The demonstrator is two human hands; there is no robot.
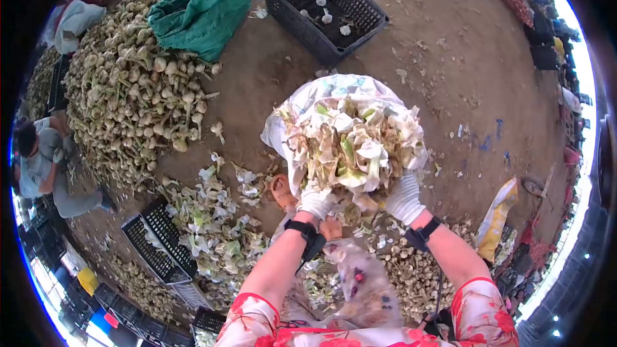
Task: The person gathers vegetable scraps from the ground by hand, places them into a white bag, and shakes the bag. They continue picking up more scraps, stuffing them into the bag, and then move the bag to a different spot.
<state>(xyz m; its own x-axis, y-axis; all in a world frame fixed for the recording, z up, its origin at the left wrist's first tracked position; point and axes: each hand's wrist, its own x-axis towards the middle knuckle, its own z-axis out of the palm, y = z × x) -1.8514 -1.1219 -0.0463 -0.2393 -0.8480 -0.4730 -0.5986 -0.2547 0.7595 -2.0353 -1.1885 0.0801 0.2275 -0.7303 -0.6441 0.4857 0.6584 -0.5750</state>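
Note:
Both my hands wear white gloves. My left hand (316, 201) presses against the lower left of a big heap of garlic skins and stalks (350, 144), its fingers partly hidden under the heap. On the lower right side, my right hand (404, 199) is closed around the same heap. Beneath and behind the skins lies a white sack (347, 83), its rim showing at the top and left. Between my arms, below the heap, are my legs in patterned cloth (363, 276).
A black crate (334, 13) with a few garlic bulbs stands ahead. At the left are a large garlic pile (135, 90), a green sack (205, 9), a seated person (48, 167) and another black crate (160, 238). A yellow-white sack (498, 218) lies at the right.

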